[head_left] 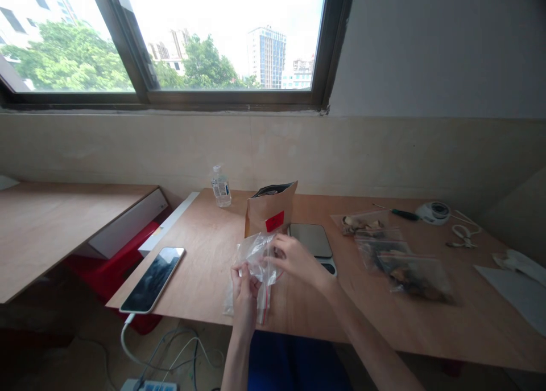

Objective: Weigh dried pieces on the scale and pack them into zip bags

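Between my two hands is a clear plastic zip bag (pixel 255 246), held up above the front of the table. My left hand (pixel 244 285) pinches its lower left side. My right hand (pixel 294 257) grips the upper right edge, its fingertips partly hidden by the film. Beneath them, more clear bag with a red zip line (pixel 265 305) lies near the table edge. Just behind stands an open brown paper pouch (pixel 268 209) with a red label. A kitchen scale (pixel 311 240) sits beyond my right hand, its platform bare and its display partly covered by my wrist.
Several filled zip bags (pixel 420 277) lie to the right, near a screwdriver (pixel 405 214) and a white dome camera (pixel 434 212) with a cable. A phone (pixel 153 280) on a charging cable rests at the left edge. A water bottle (pixel 221 187) stands at the back.
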`<state>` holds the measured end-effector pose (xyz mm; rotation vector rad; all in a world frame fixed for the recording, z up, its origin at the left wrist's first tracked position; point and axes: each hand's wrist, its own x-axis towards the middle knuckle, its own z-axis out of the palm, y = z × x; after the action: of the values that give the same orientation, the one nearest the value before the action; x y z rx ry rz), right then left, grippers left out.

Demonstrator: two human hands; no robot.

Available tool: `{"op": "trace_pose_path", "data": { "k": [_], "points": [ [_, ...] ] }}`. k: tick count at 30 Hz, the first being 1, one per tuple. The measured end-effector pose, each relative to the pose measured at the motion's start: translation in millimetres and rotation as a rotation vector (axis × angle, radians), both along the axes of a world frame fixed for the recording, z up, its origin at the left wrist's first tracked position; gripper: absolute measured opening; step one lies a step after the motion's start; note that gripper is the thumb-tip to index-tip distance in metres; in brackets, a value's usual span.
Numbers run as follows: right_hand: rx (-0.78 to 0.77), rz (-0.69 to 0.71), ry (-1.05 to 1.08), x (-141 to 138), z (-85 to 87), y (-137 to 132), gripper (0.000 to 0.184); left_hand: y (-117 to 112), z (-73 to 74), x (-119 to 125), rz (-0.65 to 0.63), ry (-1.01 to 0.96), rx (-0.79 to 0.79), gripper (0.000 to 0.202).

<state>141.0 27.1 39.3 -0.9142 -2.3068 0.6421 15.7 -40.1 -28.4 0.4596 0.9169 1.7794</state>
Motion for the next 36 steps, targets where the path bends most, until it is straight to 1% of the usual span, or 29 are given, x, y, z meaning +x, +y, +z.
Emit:
{"op": "trace_pose_path", "data": {
  "k": [3,5,7,8,10,11,13,15,18,21,23,27,29,31,33,36],
  "points": [
    [-0.092,0.033,0.073,11,10.8,6,0.008,1,-2.0,-5,0.043,0.014,-0.011,0.033],
    [-0.162,0.074,0.142,18,25.4,15,0.009,2,-3.7,-9,0.057,0.018,-0.013,0.031],
    [-0.169,0.085,0.240,20,43.8,30,0.014,2,-4.8,-13,0.054,0.020,-0.012,0.030],
    [-0.136,0.064,0.296,18,53.3,40,0.016,2,-5.0,-14,0.052,0.018,-0.010,0.030],
    [0.003,-0.038,0.392,10,69.6,61,0.018,2,-4.7,-16,0.047,0.022,-0.013,0.030],
    [0.085,-0.097,0.415,5,75.3,72,0.017,2,-4.3,-17,0.045,0.026,-0.016,0.030],
    [0.226,-0.163,0.372,-6,80.4,92,0.014,1,-3.5,-19,0.049,0.043,-0.023,0.031],
    [0.298,-0.171,0.248,-14,76.7,104,0.013,1,-3.3,-21,0.048,0.065,-0.028,0.032],
    [0.327,-0.184,0.101,-17,60.5,106,0.019,0,-5.1,-23,0.013,0.094,-0.034,0.033],
    [0.387,-0.232,0.089,-16,43.6,97,0.027,0,-8.0,-23,-0.039,0.117,-0.051,0.034],
    [0.426,-0.270,0.082,-15,36.9,91,0.031,0,-9.2,-21,-0.063,0.129,-0.057,0.033],
    [0.431,-0.324,0.080,-14,33.1,81,0.035,1,-8.9,-14,-0.106,0.152,-0.046,0.031],
    [0.406,-0.354,0.131,-12,31.3,72,0.037,1,-8.3,-11,-0.107,0.165,-0.054,0.031],
    [0.369,-0.381,0.202,-8,28.1,60,0.036,1,-8.5,-10,-0.115,0.167,-0.051,0.031],
    [0.348,-0.377,0.240,-5,25.3,49,0.035,1,-10.1,-10,-0.144,0.163,-0.035,0.028],
    [0.376,-0.317,0.183,-8,27.0,43,0.040,2,-13.2,-8,-0.182,0.159,-0.030,0.027]
  ]
}}
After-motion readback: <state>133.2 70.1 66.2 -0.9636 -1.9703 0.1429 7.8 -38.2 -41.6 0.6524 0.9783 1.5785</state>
